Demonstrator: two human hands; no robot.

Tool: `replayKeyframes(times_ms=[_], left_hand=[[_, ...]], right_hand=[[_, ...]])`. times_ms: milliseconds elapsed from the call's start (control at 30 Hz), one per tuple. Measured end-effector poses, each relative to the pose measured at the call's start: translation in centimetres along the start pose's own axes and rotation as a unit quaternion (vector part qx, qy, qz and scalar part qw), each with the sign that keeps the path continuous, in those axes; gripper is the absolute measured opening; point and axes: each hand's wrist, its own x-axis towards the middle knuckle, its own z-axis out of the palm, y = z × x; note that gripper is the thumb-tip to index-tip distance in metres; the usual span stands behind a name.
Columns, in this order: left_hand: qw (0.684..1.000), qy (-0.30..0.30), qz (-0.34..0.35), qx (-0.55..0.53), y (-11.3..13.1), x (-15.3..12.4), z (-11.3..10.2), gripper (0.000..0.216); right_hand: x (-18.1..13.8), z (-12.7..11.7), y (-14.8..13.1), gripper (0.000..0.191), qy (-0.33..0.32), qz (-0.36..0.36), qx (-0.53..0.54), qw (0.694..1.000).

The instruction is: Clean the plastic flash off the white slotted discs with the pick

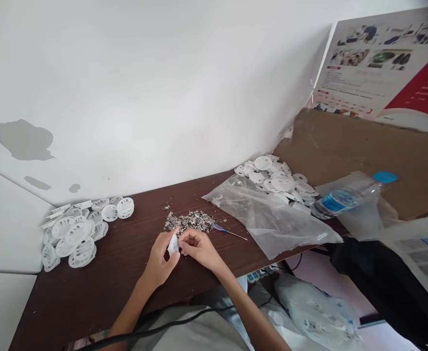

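Observation:
My left hand (161, 258) is closed around a small white round plastic part (173, 243), held tilted over the table's front half. Against the part's right side, my right hand (199, 247) pinches with thumb and forefinger; whatever lies between those fingertips is too small to make out. Just beyond both hands spreads a pile of tiny metal pieces (195, 220). A thin screwdriver (232, 232) with a bluish handle lies at the pile's right edge.
White slotted plastic discs (78, 229) are heaped at the left by the wall. More white discs (275, 178) lie at the back right, beside a clear plastic bag (272, 219). A water bottle (341, 200) with a blue cap rests on its side. A black cable (184, 319) crosses my lap.

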Motion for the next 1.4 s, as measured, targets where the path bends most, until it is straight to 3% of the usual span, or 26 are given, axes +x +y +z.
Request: replayKeyframes(times_ms=[333,500,633,800,1000,1100,1200,1300,1400], left_hand=[[0.999,0.0,-0.006,-0.045,-0.4,-0.3,0.3,0.058],[0.994,0.033,-0.021,-0.106,0.2,0.7,-0.2,0.064],[0.995,0.06,0.027,-0.077,2.2,4.5,-2.2,0.067],[0.984,0.093,0.075,-0.133,5.4,11.0,-4.6,0.071],[0.949,0.217,0.097,-0.209,5.8,15.6,-5.7,0.077],[0.945,0.248,0.066,-0.203,5.0,16.1,-6.2,0.076],[0.962,0.212,0.019,-0.17,4.0,15.6,-6.5,0.073],[0.979,0.131,-0.044,-0.151,1.8,14.6,-6.6,0.076],[0.972,0.099,-0.107,-0.184,-1.5,13.5,-5.9,0.075]], right_hand=[[0.7,-0.1,0.4,0.036,-0.029,0.045,0.079,0.995],[1.6,0.5,-0.7,0.039,-0.019,0.065,0.109,0.992],[4.4,0.7,-3.9,0.041,-0.014,0.067,0.155,0.985],[9.8,1.3,-9.6,0.043,0.007,-0.007,0.205,0.979],[15.1,3.5,-13.2,0.041,-0.021,-0.015,0.255,0.967],[15.8,3.0,-13.5,0.038,-0.017,-0.013,0.173,0.985],[14.3,0.4,-12.3,0.038,0.044,-0.074,-0.03,0.996],[10.0,-3.8,-9.1,0.037,0.173,-0.155,-0.277,0.932],[4.2,-7.5,-4.6,0.028,0.23,-0.161,-0.427,0.86]])
